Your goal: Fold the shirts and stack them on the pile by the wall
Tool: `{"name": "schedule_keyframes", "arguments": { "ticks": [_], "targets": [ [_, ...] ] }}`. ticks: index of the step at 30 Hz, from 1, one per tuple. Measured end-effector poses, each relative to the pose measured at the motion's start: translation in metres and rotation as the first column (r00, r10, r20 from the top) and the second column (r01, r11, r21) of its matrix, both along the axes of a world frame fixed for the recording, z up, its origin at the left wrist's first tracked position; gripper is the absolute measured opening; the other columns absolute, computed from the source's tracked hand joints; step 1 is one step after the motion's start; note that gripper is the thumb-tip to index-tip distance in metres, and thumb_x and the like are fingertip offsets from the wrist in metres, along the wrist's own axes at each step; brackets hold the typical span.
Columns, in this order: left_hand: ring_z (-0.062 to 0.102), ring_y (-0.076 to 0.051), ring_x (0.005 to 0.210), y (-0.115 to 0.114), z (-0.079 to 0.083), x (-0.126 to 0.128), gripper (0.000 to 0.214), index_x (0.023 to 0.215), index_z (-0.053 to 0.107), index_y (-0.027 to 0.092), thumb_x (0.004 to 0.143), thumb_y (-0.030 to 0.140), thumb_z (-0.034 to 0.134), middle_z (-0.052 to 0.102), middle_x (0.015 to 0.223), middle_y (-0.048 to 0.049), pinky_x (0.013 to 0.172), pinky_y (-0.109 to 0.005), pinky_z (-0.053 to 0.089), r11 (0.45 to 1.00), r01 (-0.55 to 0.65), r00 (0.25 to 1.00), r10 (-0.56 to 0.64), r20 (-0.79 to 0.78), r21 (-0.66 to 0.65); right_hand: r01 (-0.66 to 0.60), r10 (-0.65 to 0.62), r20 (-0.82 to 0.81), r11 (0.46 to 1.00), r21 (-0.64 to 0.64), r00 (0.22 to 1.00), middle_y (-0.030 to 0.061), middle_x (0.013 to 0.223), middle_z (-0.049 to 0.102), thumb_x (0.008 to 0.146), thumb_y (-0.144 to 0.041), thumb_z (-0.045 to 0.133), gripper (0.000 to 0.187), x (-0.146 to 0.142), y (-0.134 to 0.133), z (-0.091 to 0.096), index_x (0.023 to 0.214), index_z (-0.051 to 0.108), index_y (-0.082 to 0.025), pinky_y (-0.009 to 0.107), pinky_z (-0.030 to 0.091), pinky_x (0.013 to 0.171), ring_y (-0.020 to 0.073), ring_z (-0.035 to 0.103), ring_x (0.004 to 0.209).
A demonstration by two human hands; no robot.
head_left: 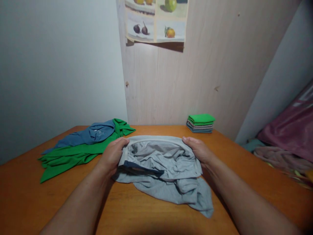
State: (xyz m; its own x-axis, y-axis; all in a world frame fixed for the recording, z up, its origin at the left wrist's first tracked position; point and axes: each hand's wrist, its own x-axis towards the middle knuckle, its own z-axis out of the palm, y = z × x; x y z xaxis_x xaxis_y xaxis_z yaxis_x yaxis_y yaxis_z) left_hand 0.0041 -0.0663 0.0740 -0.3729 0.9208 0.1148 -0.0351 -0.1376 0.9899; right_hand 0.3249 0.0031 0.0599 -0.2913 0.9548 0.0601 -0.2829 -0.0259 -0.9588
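A light grey garment [168, 163] of thin cloth, probably a T-shirt, is bunched up in front of me with its opening facing me. A dark navy strip runs along part of its near left edge. My left hand [114, 153] grips the left side of the opening, thumb on top. On the right side, my right hand [198, 150] pinches the same edge, so the cloth is stretched between both hands. The lower part of the garment hangs in folds onto the orange-brown table [137, 215].
Left on the table lie a crumpled green garment [73, 155] and a blue one [97, 132] over it. A small stack of folded clothes [200, 124] stands at the back right. Behind is a wall with a fruit poster [156, 24]. Pinkish fabric [290, 120] lies beyond the right edge.
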Motion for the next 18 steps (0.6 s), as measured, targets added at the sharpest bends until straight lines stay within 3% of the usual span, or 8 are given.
{"name": "schedule_keyframes", "arguments": {
  "ticks": [3,7,18],
  "targets": [
    [0.054,-0.014,0.056,0.0032,-0.0036,-0.0048,0.025,0.074,0.062,0.019,0.072,0.041,0.072,0.062,0.065,0.0039,0.049,-0.024,0.039,1.0,-0.018,0.999,0.018,-0.045,-0.001,0.033,-0.033,-0.001,0.999,0.008,0.999,-0.0037,0.06,0.061,0.07,-0.052,0.088,0.044,-0.0001,0.0017,-0.0002,0.075,0.063,-0.016,0.02,0.041,0.046,0.0087,0.052,0.049],
    [0.057,-0.017,0.057,0.0072,-0.0074,-0.0094,0.025,0.077,0.065,0.018,0.072,0.041,0.072,0.066,0.068,0.0019,0.05,-0.025,0.04,1.0,-0.023,0.997,0.023,-0.076,0.003,0.032,-0.032,-0.023,0.999,0.012,0.999,-0.0039,0.062,0.061,0.068,-0.05,0.09,0.044,-0.0006,0.0012,0.0017,0.076,0.062,-0.017,0.02,0.042,0.049,0.0087,0.052,0.051],
    [0.057,-0.016,0.055,0.0079,-0.0063,-0.0085,0.023,0.077,0.065,0.018,0.07,0.038,0.073,0.066,0.068,0.0017,0.05,-0.025,0.042,1.0,-0.027,1.0,0.027,0.012,-0.016,0.032,-0.031,-0.054,0.999,0.017,0.998,-0.0008,0.071,0.067,0.069,-0.046,0.09,0.039,-0.0007,0.0039,0.0011,0.079,0.066,-0.017,0.021,0.044,0.054,0.0098,0.056,0.058]
  ]
}}
